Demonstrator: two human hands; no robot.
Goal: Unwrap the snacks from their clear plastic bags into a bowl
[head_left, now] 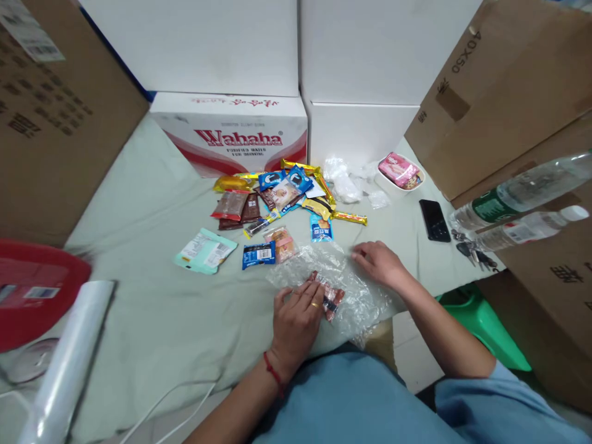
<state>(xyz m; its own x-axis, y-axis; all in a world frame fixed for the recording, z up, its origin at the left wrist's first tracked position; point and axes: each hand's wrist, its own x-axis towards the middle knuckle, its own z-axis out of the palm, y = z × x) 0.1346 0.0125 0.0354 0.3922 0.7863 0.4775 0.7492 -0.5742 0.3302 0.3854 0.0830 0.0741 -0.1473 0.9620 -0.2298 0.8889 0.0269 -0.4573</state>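
My left hand point(298, 314) is closed over a small red-brown snack packet point(330, 300) with a dark label, its fingers on the packet's left part. Under the packet spreads a crumpled sheet of clear plastic film point(365, 302) near the table's front edge. At the film's right upper edge lies my right hand point(382, 264), fingers loosely bent and a little apart, with nothing visible in them. Just beyond the film are a blue snack packet point(259, 254), a pink and orange packet point(280, 243) and a light blue packet point(321, 228).
A pile of wrapped snacks point(287, 191) lies before a Wahaha box point(231, 139). A mint pouch point(206, 251) is at left, a film roll point(69, 364) farther left. To the right are a white tub point(400, 185), phone point(435, 220), keys point(474, 253) and plastic bottles point(522, 191).
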